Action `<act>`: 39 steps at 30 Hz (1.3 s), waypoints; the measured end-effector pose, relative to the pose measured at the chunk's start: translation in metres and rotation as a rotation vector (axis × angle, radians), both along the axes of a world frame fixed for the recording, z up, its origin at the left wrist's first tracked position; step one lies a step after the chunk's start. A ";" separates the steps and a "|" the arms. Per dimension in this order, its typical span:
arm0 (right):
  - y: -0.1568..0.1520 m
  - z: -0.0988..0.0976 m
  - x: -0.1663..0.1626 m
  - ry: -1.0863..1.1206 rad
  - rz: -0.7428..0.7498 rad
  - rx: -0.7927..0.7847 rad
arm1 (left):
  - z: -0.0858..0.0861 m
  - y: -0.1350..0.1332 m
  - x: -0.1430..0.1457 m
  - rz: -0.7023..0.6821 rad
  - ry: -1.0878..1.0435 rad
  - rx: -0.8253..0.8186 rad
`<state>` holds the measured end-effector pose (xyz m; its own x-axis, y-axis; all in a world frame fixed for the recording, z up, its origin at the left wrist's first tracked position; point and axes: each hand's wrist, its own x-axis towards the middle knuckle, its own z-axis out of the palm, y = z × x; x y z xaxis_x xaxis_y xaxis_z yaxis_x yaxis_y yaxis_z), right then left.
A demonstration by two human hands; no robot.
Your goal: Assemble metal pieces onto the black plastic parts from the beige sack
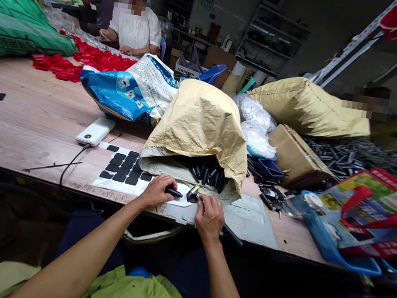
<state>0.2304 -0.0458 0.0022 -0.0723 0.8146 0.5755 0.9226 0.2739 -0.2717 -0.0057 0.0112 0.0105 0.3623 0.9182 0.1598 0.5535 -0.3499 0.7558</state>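
Left hand (159, 192): closed on a black tube (173, 192), whose free end is pointed toward the hammer's head
Right hand (210, 216): clamped around the handle of a hammer (192, 192); the metal head is held low over the metal plate's left end, and the black grip is seen sticking out past the palm at the counter's edge
Black tube: held above the near edge of the counter (40, 133), just in front of the open sack
Paper sack (202, 112): laid on its side, mouth turned toward the hands, with black pieces (213, 175) shown inside
White sheet (103, 182): placed left of the sack and covered in rows by black patches (120, 170); its right end is reached over by the left hand
Metal plate (256, 227): laid flat at the counter's edge, right of the right hand
Power bank (96, 130): set behind the white sheet, with a dark cable (69, 164) plugged in and hung over the edge
Right side: a wooden box (294, 156), a clear jar (302, 204) and a blue tray (360, 263) are seen, the tray being filled by a colourful shopping bag (379, 213)
Far side: red pieces (110, 60) are heaped behind a blue and white bag (128, 91); beyond them a person in a white top (136, 27) is seated
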 end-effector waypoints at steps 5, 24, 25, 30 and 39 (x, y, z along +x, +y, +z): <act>-0.001 -0.002 0.000 -0.002 -0.009 -0.006 | -0.002 0.000 0.000 0.006 0.001 0.012; -0.002 -0.003 -0.001 -0.007 -0.023 -0.009 | -0.001 0.001 -0.001 -0.011 0.009 0.008; -0.002 -0.003 -0.001 -0.006 -0.022 -0.010 | -0.001 0.001 -0.001 -0.010 0.009 0.008; -0.001 -0.003 -0.001 -0.013 -0.027 -0.013 | -0.002 0.001 -0.002 -0.011 0.008 0.013; -0.002 -0.001 -0.001 -0.003 -0.030 -0.015 | -0.002 0.000 -0.002 -0.015 0.014 0.031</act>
<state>0.2295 -0.0477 0.0009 -0.0491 0.8253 0.5626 0.9313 0.2414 -0.2728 -0.0078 0.0115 0.0084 0.3786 0.9073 0.1829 0.5584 -0.3815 0.7366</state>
